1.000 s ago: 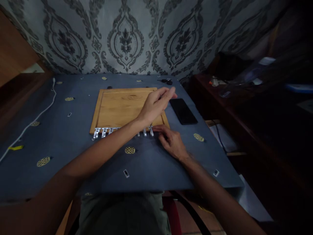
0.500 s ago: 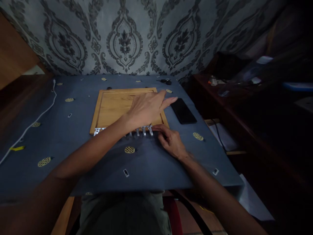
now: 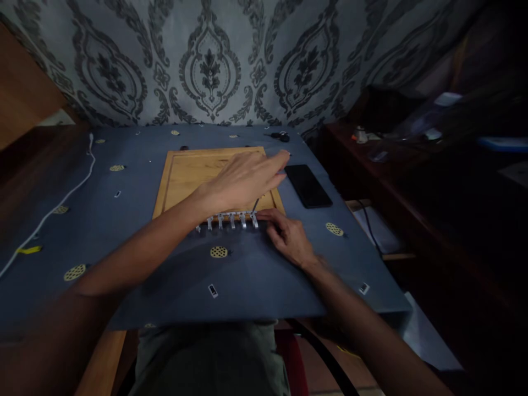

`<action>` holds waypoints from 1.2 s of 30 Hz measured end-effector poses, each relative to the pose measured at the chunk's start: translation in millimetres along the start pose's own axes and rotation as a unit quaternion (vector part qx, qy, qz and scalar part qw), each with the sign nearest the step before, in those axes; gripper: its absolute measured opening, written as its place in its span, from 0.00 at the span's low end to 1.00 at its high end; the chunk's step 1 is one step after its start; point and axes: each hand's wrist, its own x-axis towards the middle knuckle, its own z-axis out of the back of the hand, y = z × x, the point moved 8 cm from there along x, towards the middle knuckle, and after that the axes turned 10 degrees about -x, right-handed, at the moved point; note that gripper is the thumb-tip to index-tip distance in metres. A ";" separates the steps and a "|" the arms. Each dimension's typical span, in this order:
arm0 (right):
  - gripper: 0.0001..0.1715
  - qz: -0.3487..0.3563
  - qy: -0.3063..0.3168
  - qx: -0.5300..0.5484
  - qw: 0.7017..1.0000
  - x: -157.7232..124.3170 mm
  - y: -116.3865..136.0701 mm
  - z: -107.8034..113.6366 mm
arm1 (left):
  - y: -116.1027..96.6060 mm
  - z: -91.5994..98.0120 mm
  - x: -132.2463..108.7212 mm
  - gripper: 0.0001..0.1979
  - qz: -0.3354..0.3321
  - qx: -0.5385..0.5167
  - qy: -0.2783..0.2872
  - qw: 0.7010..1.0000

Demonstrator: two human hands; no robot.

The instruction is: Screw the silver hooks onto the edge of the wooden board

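The right hand rested on the bench, loosely curled, with its fingertips touching the right end of the hook strip. Just beyond the strip, the left hand hovered over the board with fingers outstretched. Whether it held anything underneath could not be told.

Readable text: none that you can make out anywhere.
Tags on the cloth: the near white tag and the one at the near right carry dark marks, too small for you to read.
Phone: right of the board, screen dark, no brand showing.
Metal strip: no stamp you can read.
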 end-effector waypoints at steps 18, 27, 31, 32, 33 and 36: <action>0.24 -0.017 0.008 -0.001 1.000 -0.4 -1.9 -1.1 | -3.3 10.8 -16.6 0.05 0.054 -0.063 0.005 0.997; 0.24 -0.009 0.004 0.008 1.000 0.3 0.1 -0.5 | -6.5 7.0 -16.4 0.09 0.007 -0.089 0.011 0.996; 0.23 -0.002 -0.003 0.009 1.000 -0.2 1.0 0.4 | -6.1 9.4 -18.8 0.06 0.024 -0.080 0.016 0.996; 0.23 -0.003 -0.002 0.009 1.000 -0.3 0.8 0.4 | -5.0 9.5 -19.2 0.06 0.035 -0.068 0.016 0.997; 0.23 -0.005 0.000 0.008 1.000 -0.4 0.4 0.2 | -3.7 9.3 -19.4 0.07 0.048 -0.054 0.018 0.997; 0.24 -0.014 0.008 0.008 1.000 -0.6 -1.2 -1.0 | -1.2 7.2 -19.3 0.10 0.079 -0.021 0.035 0.996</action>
